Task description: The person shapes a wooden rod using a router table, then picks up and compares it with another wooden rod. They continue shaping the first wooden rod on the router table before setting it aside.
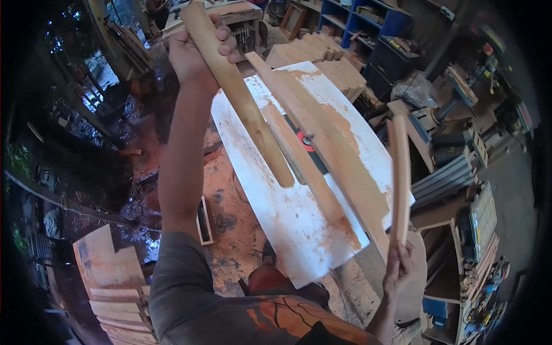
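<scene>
My left hand [192, 60] is raised at the upper left, fingers wrapped round the far end of a flat wooden slat [244, 109]. The slat slants down over a white work table [253, 195], its rounded near end overlapping the tabletop in this view. On the right, my right hand [399, 264] grips the lower end of a thin, slightly curved wooden strip [401, 178] that stands nearly upright beside the table's right edge. A long wooden plank [339, 167] and a shorter board [307, 172] lie along the tabletop, with a red ring insert [303, 140] showing between them.
Sawdust coats the tabletop and floor. Behind the table are stacked wooden boards [307, 49] and a blue shelf [351, 23]. More cut boards [118, 305] lie at the lower left. Another workbench [230, 11] stands at the back, with people partly visible near it. A wooden cabinet [448, 230] flanks the right.
</scene>
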`<state>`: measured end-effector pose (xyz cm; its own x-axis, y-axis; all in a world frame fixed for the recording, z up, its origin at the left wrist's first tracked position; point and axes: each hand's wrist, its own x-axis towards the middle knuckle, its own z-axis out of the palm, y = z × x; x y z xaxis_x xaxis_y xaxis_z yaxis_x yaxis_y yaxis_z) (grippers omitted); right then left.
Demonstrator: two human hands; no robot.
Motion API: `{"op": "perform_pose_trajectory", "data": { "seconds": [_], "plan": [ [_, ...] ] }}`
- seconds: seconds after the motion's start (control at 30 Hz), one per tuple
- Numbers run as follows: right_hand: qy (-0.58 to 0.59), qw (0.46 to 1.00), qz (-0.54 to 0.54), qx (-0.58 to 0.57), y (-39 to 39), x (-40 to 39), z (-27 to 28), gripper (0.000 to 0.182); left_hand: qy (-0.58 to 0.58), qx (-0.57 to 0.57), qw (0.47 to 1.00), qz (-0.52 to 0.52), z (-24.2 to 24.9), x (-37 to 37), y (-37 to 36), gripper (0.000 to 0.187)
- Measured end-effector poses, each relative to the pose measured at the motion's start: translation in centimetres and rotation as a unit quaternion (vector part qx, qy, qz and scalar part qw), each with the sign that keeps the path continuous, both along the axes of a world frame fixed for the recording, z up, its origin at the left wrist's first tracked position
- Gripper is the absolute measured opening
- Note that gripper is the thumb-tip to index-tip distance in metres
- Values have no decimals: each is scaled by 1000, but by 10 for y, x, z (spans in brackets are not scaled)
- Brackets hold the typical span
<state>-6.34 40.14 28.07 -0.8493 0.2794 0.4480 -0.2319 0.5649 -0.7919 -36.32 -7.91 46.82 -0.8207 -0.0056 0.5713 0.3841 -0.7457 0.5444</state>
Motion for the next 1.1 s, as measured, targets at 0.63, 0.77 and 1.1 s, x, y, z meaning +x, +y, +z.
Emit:
{"op": "perform_pose_trajectory", "data": {
  "seconds": [0.63, 0.77, 1.1],
  "plan": [
    [-47, 955, 63, -286, 189, 308, -24, 41, -198, -129, 895, -378, -83, 370, 583, 39],
    [-35, 931, 44, -360, 211, 319, -33, 39, -146, -261, 868, -397, -129, 453, 601, 37],
    [-156, 892, -145, -399, 261, 377, -43, 44, -155, -362, 817, -421, -185, 479, 660, 45]
  ]
}}
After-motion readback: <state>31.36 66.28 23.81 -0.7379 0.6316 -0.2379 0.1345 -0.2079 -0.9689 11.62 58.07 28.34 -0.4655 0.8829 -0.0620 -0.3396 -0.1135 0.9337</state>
